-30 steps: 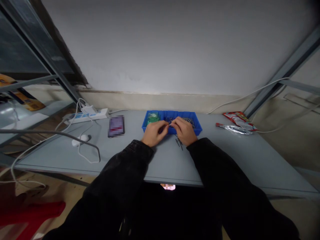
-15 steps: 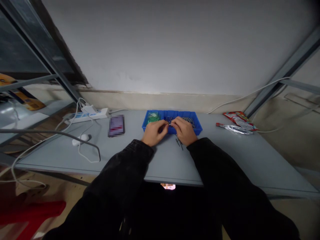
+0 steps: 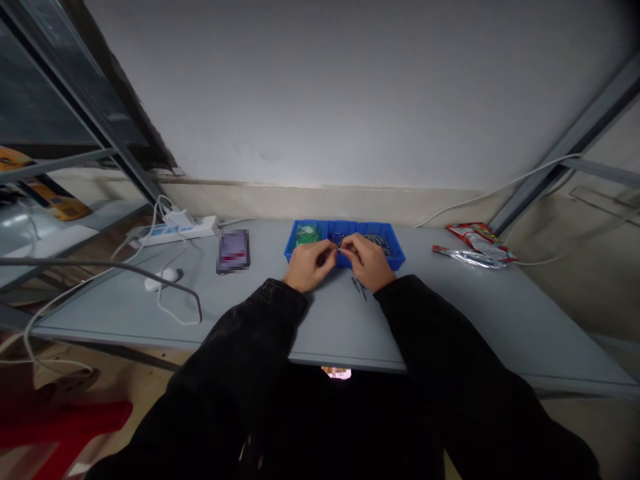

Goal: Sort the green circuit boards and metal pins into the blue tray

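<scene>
My left hand and my right hand meet over the front of the blue three-part bin. Both are closed in a pinch, fingertips nearly touching, on a small metal part whose kind is mostly hidden by the fingers. Green pieces fill the bin's left compartment. Dark small screw-like parts lie in the middle one, and grey metal pieces in the right one. Below my right hand, a few thin dark screw-like pieces rest on the table.
A white power strip with cables and a blurred purple box stand to the left. Nearer lies a round white device. Red and silver packets lie at the right. The grey table backs onto a wall.
Almost nothing differs. My fingertips shift slightly around the small metal part, while both hands stay in place over the bin.
</scene>
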Available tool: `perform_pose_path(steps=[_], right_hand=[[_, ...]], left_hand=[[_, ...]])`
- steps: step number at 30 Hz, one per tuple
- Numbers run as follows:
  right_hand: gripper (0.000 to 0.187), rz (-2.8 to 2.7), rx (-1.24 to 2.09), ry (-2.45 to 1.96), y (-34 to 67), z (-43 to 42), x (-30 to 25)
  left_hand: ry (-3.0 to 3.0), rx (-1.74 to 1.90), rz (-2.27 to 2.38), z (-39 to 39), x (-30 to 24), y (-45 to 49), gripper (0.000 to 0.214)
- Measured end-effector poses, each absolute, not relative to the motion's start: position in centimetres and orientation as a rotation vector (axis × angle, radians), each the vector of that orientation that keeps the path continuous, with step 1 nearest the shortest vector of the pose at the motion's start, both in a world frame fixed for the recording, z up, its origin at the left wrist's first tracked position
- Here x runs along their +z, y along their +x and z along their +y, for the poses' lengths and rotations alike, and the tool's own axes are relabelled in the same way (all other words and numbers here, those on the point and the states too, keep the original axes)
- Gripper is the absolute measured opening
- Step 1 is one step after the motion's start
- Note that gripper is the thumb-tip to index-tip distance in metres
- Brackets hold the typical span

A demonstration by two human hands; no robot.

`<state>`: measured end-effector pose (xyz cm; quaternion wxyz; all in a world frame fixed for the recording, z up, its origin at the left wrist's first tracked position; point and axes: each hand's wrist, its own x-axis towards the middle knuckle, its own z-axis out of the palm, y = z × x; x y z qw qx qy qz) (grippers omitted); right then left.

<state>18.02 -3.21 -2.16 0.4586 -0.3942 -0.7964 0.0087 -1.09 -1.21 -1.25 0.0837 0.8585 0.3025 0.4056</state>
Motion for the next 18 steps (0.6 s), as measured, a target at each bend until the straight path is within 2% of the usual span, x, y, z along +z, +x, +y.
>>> perform_pose_path(steps=[8, 12, 18], right_hand=[[0.023, -1.983, 0.009, -0.988, 18.05, -3.06, -2.17], [0.013, -1.949, 0.048, -0.985, 18.03, -3.15, -2.24], [0.009, -1.958, 0.025, -1.005, 18.08, -3.07, -2.31]], left_hand=[[2.563, 1.218, 0.875, -1.13, -1.32, -1.09, 0.02], [2.553, 1.226, 0.891, -1.18, -1.3, -1.09, 0.019], [2.551, 1.23, 0.9, -1.21, -1.28, -1.07, 0.021]])
